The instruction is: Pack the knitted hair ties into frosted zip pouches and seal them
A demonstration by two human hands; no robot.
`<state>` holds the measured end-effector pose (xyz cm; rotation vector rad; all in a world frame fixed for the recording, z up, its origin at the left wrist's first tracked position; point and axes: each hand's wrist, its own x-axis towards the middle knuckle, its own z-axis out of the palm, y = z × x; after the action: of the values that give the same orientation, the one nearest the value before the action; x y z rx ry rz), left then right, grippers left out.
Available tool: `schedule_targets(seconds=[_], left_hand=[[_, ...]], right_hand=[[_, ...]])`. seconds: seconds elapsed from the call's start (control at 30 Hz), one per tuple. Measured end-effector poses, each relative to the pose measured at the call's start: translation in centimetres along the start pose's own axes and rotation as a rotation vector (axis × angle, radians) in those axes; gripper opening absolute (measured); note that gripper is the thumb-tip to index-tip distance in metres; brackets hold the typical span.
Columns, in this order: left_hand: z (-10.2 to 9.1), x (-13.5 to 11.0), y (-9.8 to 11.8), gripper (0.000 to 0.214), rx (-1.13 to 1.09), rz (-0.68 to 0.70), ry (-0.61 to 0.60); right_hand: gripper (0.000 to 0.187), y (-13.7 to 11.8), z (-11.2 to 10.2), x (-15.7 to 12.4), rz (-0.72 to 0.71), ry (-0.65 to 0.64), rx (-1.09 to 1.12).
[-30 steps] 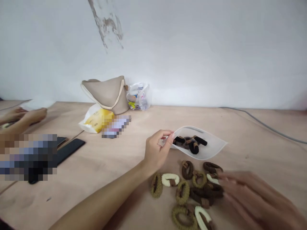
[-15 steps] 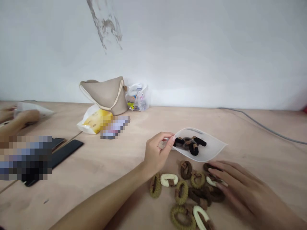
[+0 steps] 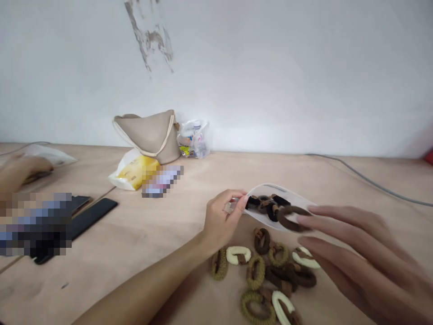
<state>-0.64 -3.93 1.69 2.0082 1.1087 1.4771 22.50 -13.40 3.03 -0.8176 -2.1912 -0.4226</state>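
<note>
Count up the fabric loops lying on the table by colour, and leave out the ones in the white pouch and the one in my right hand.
Olive loops: 4
Cream loops: 3
Dark brown loops: 3, two of them overlapping
Total: 10 in view

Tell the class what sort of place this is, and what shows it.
Probably a shared, informal workspace: a long wood-toned table against a scuffed wall, loose fabric loops spread out, and another person's hand at far left.
</note>
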Motion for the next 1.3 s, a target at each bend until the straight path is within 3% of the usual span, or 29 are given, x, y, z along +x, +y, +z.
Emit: schedule_targets(seconds=[0.13, 0.3, 0.4, 0.7, 0.83, 0.93, 1.03, 1.17, 1.3], left_hand=[[0.0, 0.1, 0.0, 0.008, 0.023, 0.070, 0.020], [0.0, 0.2, -0.2, 0.007, 0.035, 0.136, 0.037], [0.0, 0.2, -0.3, 0.007, 0.027, 0.141, 0.031], [0.2, 0.2, -0.3, 0.005, 0.023, 0.156, 0.055], [0.1, 0.2, -0.3, 0.006, 0.038, 0.145, 0.065], [0.0, 0.2, -0.4, 0.006, 0.056, 0.162, 0.055], [0.0, 0.2, -0.4, 0.006, 0.065, 0.170, 0.049], [0.1, 0.3, -0.4, 0.006, 0.066, 0.169, 0.051], [0.1, 0.2, -0.3, 0.006, 0.058, 0.170, 0.055]], right_hand=[[0.019, -0.3, 1.5, 2.0, -0.111, -0.026, 0.029], [0.031, -1.8, 2.3, 0.6, 0.004, -0.138, 0.042], [0.037, -1.8, 2.5, -0.2, -0.018, -0.217, -0.021], [0.017, -0.1, 0.0, -1.3, -0.018, -0.073, -0.075], [0.019, 0.8, 0.9, 0.5, 0.051, -0.029, -0.109], [0.022, 0.3, 1.3, 1.3, -0.037, -0.074, -0.044], [0.024, -0.9, 1.3, 1.4, -0.098, -0.082, 0.020], [0.034, -2.3, 2.2, 1.1, -0.040, -0.018, 0.062], [0.038, -2.9, 3.5, 0.3, -0.024, -0.104, 0.124]])
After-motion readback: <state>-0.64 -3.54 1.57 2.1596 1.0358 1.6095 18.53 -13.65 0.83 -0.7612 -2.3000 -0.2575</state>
